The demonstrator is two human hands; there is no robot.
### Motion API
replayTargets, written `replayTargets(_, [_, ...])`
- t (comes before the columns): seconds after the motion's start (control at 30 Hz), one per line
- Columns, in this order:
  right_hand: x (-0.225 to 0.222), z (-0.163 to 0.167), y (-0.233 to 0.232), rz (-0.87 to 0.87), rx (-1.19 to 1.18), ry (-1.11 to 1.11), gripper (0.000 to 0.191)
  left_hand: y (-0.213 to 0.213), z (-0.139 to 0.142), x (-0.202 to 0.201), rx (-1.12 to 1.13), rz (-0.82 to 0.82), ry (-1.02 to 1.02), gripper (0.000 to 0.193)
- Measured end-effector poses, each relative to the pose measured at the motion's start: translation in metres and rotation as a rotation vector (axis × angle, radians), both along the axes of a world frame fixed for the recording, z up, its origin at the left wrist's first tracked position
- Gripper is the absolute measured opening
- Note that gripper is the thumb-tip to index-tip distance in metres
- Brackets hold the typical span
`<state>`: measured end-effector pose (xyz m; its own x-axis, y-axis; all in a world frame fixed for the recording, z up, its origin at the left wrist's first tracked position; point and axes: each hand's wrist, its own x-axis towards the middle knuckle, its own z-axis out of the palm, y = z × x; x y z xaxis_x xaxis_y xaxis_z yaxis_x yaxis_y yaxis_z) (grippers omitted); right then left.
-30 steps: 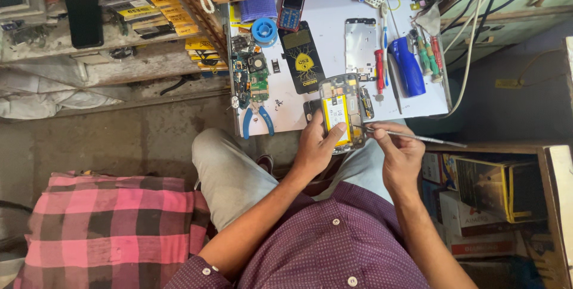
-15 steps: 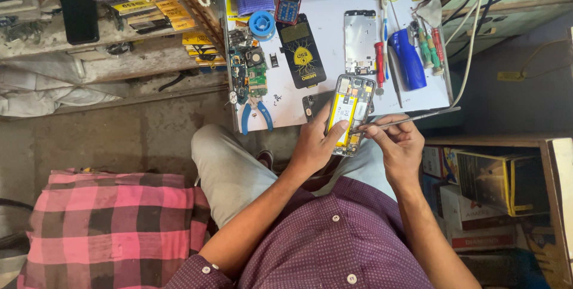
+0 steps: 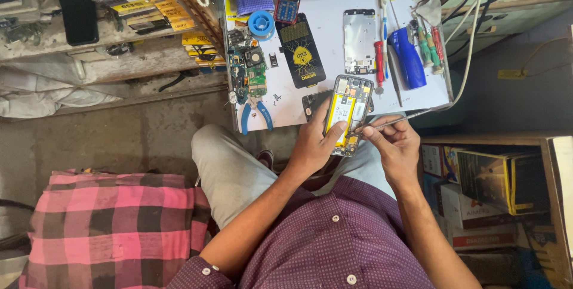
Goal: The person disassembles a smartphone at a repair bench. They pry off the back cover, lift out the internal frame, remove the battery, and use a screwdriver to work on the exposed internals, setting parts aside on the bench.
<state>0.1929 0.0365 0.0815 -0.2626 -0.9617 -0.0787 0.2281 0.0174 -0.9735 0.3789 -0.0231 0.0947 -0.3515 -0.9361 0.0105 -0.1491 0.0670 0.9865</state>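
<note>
My left hand (image 3: pixel 315 143) holds an opened phone (image 3: pixel 350 108) with its back cover off, showing a yellow battery; my thumb rests on the battery. My right hand (image 3: pixel 395 145) grips a thin metal tool (image 3: pixel 399 119) like a pen, its tip touching the phone's lower part. Both hands hover at the near edge of a small white work table (image 3: pixel 325 95), above my lap.
On the table lie blue-handled pliers (image 3: pixel 254 113), a green circuit board (image 3: pixel 255 75), a black mat (image 3: pixel 303 49), a phone frame (image 3: pixel 359 32), a blue bottle (image 3: pixel 407 57), several screwdrivers (image 3: pixel 378 62) and a solder spool (image 3: pixel 260 24). A pink checked cloth (image 3: pixel 113 223) lies left; boxes (image 3: pixel 483 193) stand right.
The phone and both hands have shifted slightly toward me and lower in view. The tool tip stays at the phone's lower part.
</note>
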Motion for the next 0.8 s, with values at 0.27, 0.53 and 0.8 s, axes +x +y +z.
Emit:
replayTargets(0.27, [0.002,0.000,0.001,0.012,0.002,-0.007,0.017,0.001,-0.004,0.000,0.010,0.010,-0.025,0.052])
replayTargets(0.53, [0.007,0.003,0.002,-0.023,-0.042,-0.028,0.012,0.001,-0.016,-0.001,0.033,0.101,0.000,0.043])
replayTargets(0.8, [0.014,-0.001,0.002,-0.168,-0.059,-0.036,0.010,-0.002,-0.031,-0.003,0.139,0.172,0.277,0.048])
